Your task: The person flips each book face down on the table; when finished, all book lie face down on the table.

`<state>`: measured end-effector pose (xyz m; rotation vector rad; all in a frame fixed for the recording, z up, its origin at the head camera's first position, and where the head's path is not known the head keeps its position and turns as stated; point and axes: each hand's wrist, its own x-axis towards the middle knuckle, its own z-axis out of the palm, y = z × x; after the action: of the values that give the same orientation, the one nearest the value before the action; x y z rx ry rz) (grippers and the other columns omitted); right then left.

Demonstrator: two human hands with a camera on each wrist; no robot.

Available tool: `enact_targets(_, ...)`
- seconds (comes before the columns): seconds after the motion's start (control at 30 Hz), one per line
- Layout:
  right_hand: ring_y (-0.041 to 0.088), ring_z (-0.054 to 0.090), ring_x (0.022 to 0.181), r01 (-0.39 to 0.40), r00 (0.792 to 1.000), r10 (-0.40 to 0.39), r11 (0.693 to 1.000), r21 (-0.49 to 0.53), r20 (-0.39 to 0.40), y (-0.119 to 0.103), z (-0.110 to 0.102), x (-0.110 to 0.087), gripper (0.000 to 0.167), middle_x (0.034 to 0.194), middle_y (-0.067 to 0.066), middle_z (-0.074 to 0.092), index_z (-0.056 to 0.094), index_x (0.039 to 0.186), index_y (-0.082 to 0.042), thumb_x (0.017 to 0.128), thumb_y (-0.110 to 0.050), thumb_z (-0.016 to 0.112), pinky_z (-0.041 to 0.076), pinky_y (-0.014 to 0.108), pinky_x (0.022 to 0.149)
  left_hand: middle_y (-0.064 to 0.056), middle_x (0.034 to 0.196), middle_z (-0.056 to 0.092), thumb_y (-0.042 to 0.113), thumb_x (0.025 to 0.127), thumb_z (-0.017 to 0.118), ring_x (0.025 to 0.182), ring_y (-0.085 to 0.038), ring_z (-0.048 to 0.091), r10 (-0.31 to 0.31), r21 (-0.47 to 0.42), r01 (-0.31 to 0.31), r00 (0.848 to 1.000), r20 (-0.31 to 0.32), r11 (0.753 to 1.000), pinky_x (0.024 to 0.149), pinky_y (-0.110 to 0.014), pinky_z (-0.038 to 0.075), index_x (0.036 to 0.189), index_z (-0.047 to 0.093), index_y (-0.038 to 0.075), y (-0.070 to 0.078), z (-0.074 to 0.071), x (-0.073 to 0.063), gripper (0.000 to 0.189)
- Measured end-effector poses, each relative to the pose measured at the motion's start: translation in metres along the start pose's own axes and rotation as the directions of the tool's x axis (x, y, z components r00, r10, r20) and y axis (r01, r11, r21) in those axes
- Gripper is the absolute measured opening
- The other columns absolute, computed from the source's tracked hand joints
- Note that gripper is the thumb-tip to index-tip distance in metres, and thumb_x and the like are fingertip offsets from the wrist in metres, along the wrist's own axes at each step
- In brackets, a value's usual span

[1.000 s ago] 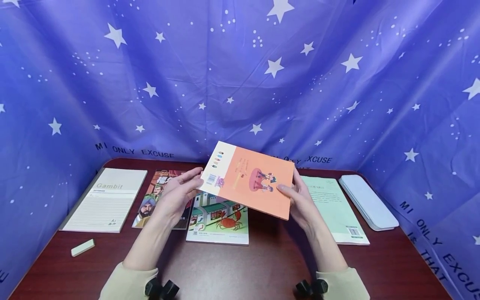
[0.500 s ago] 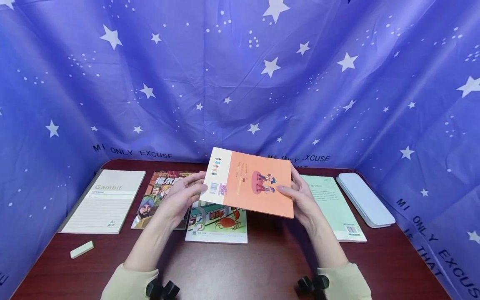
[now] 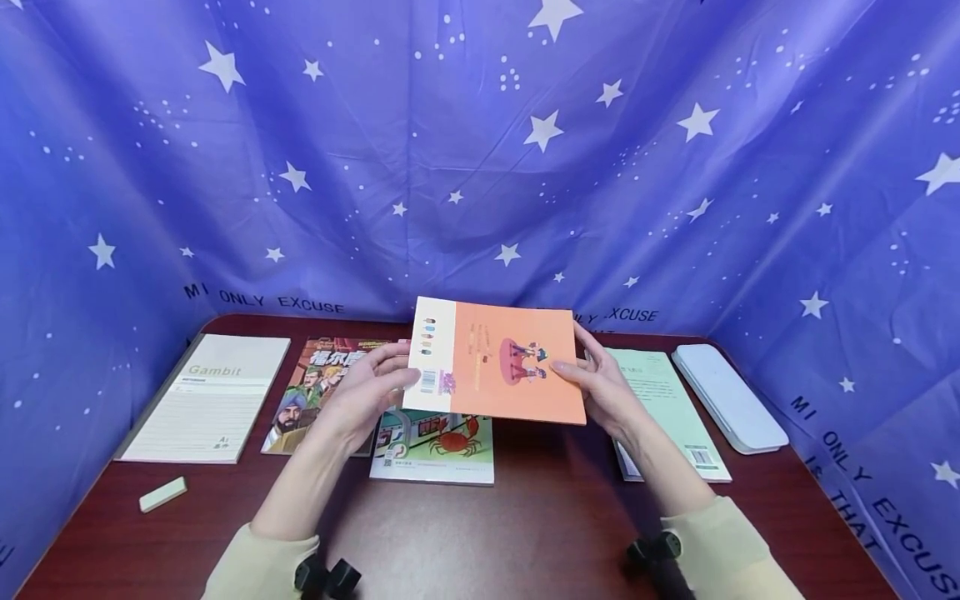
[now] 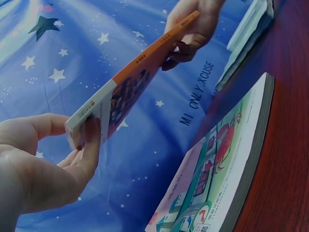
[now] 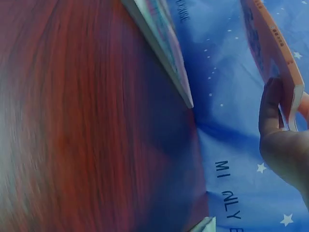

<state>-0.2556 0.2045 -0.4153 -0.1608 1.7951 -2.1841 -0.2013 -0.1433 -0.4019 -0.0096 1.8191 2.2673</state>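
An orange book with a white strip, a barcode and two cartoon figures on its cover is held up between both hands, sideways. My left hand pinches its white end, thumb on top and fingers beneath, as the left wrist view shows along the spine. At the opposite end my right hand grips it the same way, thumb on the orange cover; in the right wrist view its fingers lie against the underside. Below the book lies a crab-picture book, its upper part hidden.
On the dark red table, a Gambit notebook and a white eraser lie left. A comic book is partly behind my left hand. On the right are a pale green book and a white case. A starry curtain surrounds the table.
The orange book has turned from a slant to nearly level in the head view and shifted slightly left. Both hands keep hold of it; the right forearm has swung outward to the right.
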Motion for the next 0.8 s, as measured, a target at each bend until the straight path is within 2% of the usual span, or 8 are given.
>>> enact_targets(0.23, 0.019, 0.079, 0.091, -0.038, 0.994, 0.048, 0.994, -0.098, 0.093, -0.006, -0.003, 0.004, 0.086, 0.11, 0.001, 0.079, 0.009, 0.165, -0.04, 0.103, -0.006, 0.058, 0.066, 0.04, 0.074, 0.0, 0.122, 0.059, 0.001, 0.09, 0.063, 0.102, -0.01, 0.062, 0.015, 0.023, -0.016, 0.999, 0.045, 1.0, 0.089, -0.025, 0.054, 0.161, 0.027, 0.01, -0.001, 0.003, -0.001, 0.079)
enact_targets(0.4, 0.02, 0.079, 0.09, -0.059, 0.984, 0.084, 0.985, -0.162, 0.156, -0.01, -0.011, 0.006, 0.093, 0.105, 0.004, 0.08, 0.006, 0.165, -0.04, 0.1, 0.0, 0.059, 0.066, 0.04, 0.075, -0.003, 0.123, 0.058, 0.002, 0.091, 0.063, 0.102, -0.013, 0.063, 0.002, 0.048, -0.004, 0.999, 0.037, 0.999, 0.087, -0.031, 0.056, 0.162, 0.025, 0.013, -0.003, 0.006, 0.001, 0.081)
enact_targets(0.5, 0.023, 0.079, 0.091, -0.071, 0.973, 0.111, 0.977, -0.199, 0.201, -0.012, -0.015, 0.006, 0.101, 0.109, 0.007, 0.08, 0.004, 0.164, -0.043, 0.096, 0.003, 0.063, 0.066, 0.041, 0.078, -0.006, 0.123, 0.059, 0.003, 0.092, 0.061, 0.101, -0.015, 0.064, 0.008, 0.054, -0.01, 0.999, 0.035, 0.999, 0.084, -0.035, 0.06, 0.162, 0.024, 0.014, -0.003, 0.008, 0.002, 0.08)
enact_targets(0.67, 0.026, 0.077, 0.101, -0.093, 0.951, 0.157, 0.968, -0.235, 0.268, -0.015, -0.021, 0.007, 0.11, 0.125, 0.014, 0.074, -0.001, 0.164, -0.044, 0.093, 0.004, 0.068, 0.065, 0.042, 0.088, -0.004, 0.112, 0.061, 0.006, 0.095, 0.061, 0.094, -0.016, 0.066, 0.012, 0.082, -0.014, 1.0, 0.023, 0.997, 0.072, -0.034, 0.061, 0.162, 0.022, 0.02, -0.004, 0.01, 0.005, 0.079)
enact_targets(0.8, 0.025, 0.076, 0.105, -0.111, 0.941, 0.19, 0.955, -0.276, 0.279, -0.019, -0.026, 0.01, 0.11, 0.133, 0.016, 0.068, -0.002, 0.164, -0.042, 0.093, 0.003, 0.069, 0.064, 0.042, 0.09, -0.002, 0.101, 0.063, 0.009, 0.098, 0.062, 0.09, -0.014, 0.067, 0.013, 0.11, -0.014, 1.0, 0.007, 0.994, 0.07, -0.034, 0.063, 0.161, 0.023, 0.023, -0.004, 0.013, 0.008, 0.076)
